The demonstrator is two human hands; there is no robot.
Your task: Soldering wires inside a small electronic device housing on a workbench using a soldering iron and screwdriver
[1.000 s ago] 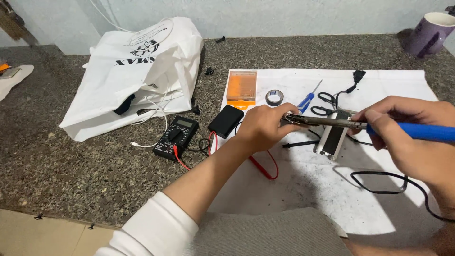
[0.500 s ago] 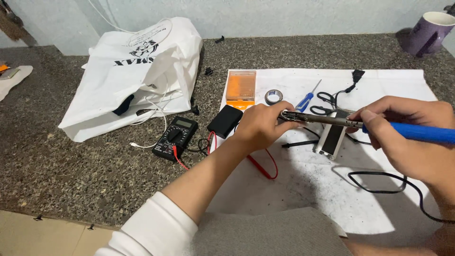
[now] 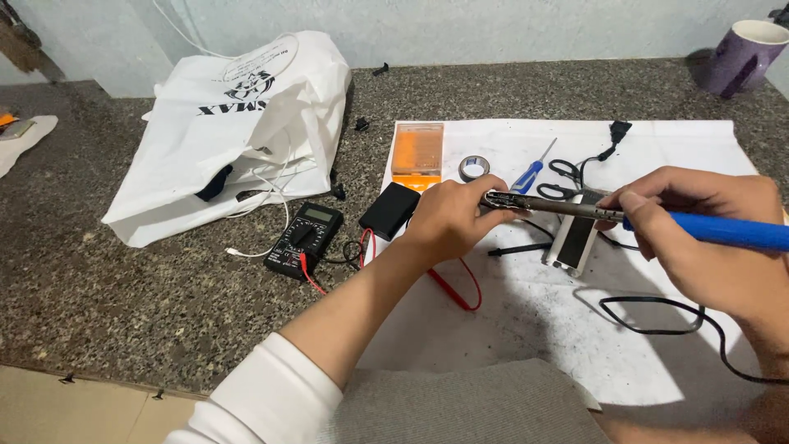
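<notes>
This looks like a makeshift electronics repair spot in a home rather than a proper workshop. A speckled granite counter against a plain wall serves as the bench, with a sheet of white paper as work mat. A black multimeter, a blue-handled soldering iron (corded) and a purple mug share it.
</notes>
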